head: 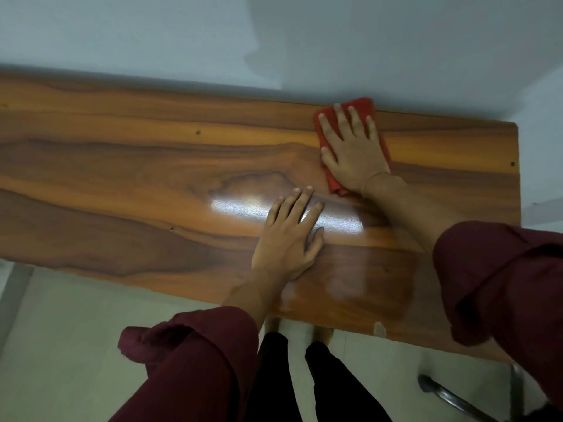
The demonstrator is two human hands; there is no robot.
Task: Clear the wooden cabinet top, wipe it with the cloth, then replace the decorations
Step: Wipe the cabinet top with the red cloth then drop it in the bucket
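The wooden cabinet top (137,166) runs across the view, glossy with dark grain, and no decorations stand on it. A red cloth (362,106) lies near its back edge on the right. My right hand (353,150) presses flat on the cloth with fingers spread, pointing toward the wall. My left hand (289,239) rests palm down on the bare wood nearer the front edge, fingers apart, holding nothing. Most of the cloth is hidden under my right hand.
A pale wall (274,41) runs directly behind the cabinet. Light floor (61,330) lies in front of it, where my legs and feet stand. A metal chair or stand leg (447,394) shows at the lower right.
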